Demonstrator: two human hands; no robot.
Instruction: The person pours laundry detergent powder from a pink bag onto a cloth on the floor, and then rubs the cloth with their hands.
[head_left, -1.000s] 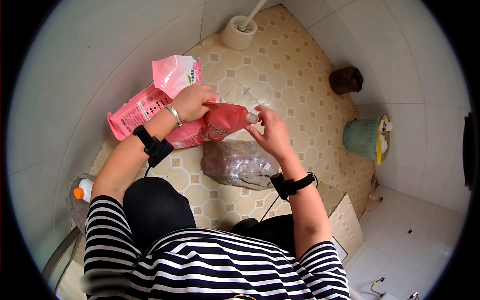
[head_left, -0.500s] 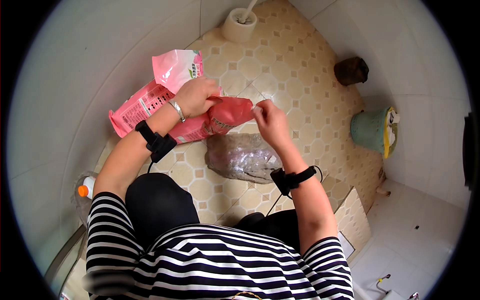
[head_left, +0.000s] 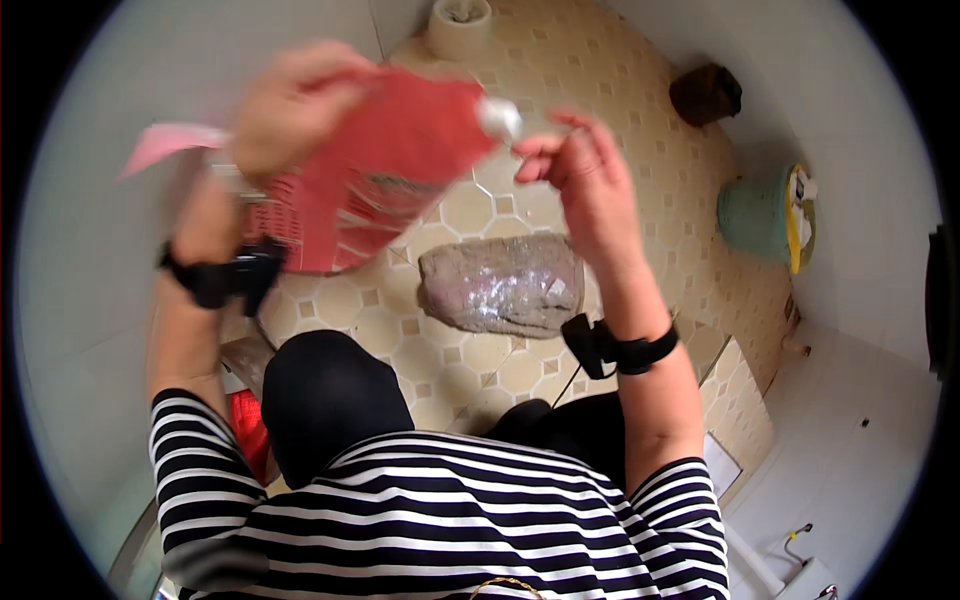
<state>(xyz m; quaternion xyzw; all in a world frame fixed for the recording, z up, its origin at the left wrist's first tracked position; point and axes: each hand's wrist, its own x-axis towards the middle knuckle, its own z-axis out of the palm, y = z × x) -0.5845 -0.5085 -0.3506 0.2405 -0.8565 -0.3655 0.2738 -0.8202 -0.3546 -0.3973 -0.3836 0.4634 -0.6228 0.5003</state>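
My left hand [head_left: 300, 105] is closed round the edge of a large red-pink plastic pouch [head_left: 400, 150], held up in front of me and smeared by motion. A white spout or cap [head_left: 499, 118] stands out at the pouch's right corner. My right hand [head_left: 585, 170] hovers just right of that spout, a small gap between them. Its fingers are partly bent and apart, with nothing visible in them. Below, on the tiled floor, lies a greyish bundle [head_left: 500, 285] in shiny clear plastic; neither hand touches it.
A white toilet-brush holder [head_left: 459, 28] stands at the far wall. By the right wall are a dark brown container [head_left: 706, 95] and a green bucket [head_left: 752, 218] with a yellow rim. Something red [head_left: 252, 430] lies beside my left knee.
My left hand has lifted the pouch up and to the left. My right hand has come off its spout corner and moved up and right. The view has shifted slightly.
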